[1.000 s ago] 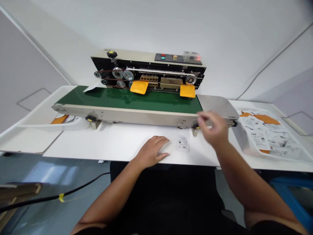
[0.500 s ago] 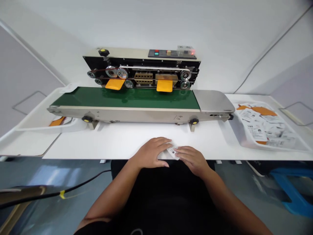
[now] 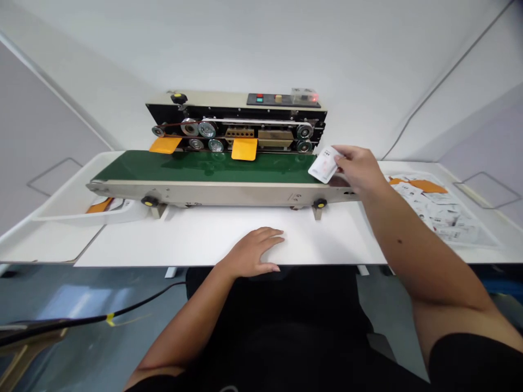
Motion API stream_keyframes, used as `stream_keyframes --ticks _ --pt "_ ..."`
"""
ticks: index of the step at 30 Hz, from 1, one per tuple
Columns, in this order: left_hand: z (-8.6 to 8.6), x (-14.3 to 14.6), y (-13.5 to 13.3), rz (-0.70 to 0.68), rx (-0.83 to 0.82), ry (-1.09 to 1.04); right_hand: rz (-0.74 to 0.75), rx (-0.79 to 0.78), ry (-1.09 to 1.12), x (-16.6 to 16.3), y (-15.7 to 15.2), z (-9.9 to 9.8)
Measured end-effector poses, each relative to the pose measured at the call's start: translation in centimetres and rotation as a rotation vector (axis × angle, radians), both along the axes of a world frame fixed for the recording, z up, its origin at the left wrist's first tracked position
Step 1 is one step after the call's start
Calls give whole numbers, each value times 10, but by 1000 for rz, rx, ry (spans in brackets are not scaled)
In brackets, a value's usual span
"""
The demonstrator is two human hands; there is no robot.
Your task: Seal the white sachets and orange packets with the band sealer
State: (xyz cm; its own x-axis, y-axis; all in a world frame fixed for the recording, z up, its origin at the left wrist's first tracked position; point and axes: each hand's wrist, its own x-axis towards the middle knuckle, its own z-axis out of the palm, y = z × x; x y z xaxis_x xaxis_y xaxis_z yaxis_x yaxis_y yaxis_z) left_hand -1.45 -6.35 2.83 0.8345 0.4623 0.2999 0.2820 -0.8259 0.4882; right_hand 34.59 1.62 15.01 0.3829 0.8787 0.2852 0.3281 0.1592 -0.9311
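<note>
White printed sachet (image 3: 324,165) — light and floppy-looking, best taken by its edge — sits in a narrow pinch of the right hand (image 3: 356,170) over the green conveyor belt (image 3: 204,166), the left hand (image 3: 253,251) lying open and empty on the white table (image 3: 327,239).

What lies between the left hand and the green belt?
Between the left hand and the green belt, the head view shows white table, then the sealer's beige rail.
</note>
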Motion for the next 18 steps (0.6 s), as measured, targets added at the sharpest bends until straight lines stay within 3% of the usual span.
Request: stream_keyframes --ticks 4,11,15,18 --pt "0 0 1 3 -14 -19 -45 -106 92 11 54 7" --pt "-2 -1 4 2 -49 -24 -44 -216 224 6 99 11" --pt "-1 -1 4 -1 -58 -24 -92 -204 222 -1 111 15" --pt "0 -2 4 12 -55 -28 -147 -71 146 -1 96 17"
